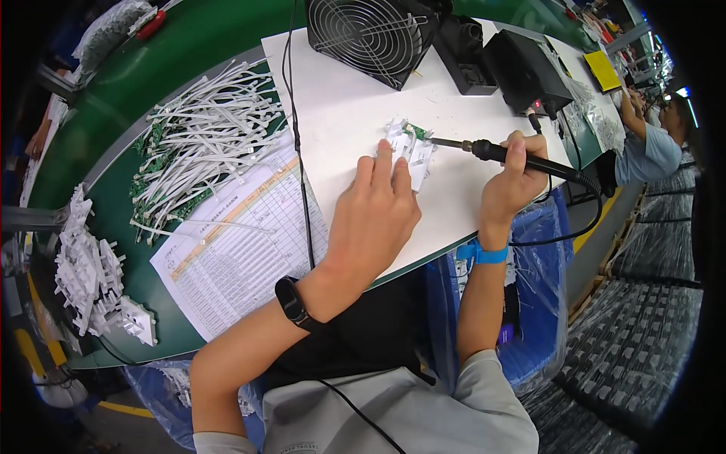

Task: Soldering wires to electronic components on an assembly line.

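My right hand (516,175) grips a soldering iron (495,150) by its black handle. The iron's metal tip meets the edge of a small green circuit board (414,132). That board sits at the far end of a white plastic housing (417,170), which lies on the white work board. With fingertips pressed onto the housing, my left hand (376,219) holds it down; its thumb is hidden. A black cord runs from the iron's handle toward a black box-shaped unit (527,72) with a red light, at the back right.
A black fan (368,38) and a black iron stand (467,57) stand behind the work. White cables with green boards (204,140) heap at the left, beside a printed sheet (234,257) and white housings (87,268). Blue-lined bins (541,303) sit below the edge. Another person (654,147) works at right.
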A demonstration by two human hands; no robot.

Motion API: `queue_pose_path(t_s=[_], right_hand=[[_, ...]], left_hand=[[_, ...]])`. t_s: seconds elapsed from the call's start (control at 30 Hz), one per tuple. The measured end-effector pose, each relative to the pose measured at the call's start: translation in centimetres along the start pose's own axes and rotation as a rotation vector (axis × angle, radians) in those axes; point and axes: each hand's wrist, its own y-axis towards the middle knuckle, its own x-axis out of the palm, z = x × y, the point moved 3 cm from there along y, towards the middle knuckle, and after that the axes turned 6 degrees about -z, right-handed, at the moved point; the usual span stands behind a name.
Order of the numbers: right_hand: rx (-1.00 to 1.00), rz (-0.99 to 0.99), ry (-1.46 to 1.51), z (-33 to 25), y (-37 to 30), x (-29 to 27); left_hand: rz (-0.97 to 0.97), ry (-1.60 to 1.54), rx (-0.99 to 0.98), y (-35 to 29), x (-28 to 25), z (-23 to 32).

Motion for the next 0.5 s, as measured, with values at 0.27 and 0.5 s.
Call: queue_pose_path(t_s=[0.27,0.5], right_hand=[[-0.028,0.046,-0.073,-0.27,-0.31,-0.41],[-0.077,0.06,-0.084,0.24,-0.26,-0.53]], left_hand=[[-0.017,-0.012,0.01,-0.01,0.0,0.02],[-0.038,0.009,0.003,0.07,-0.06,-0.02]])
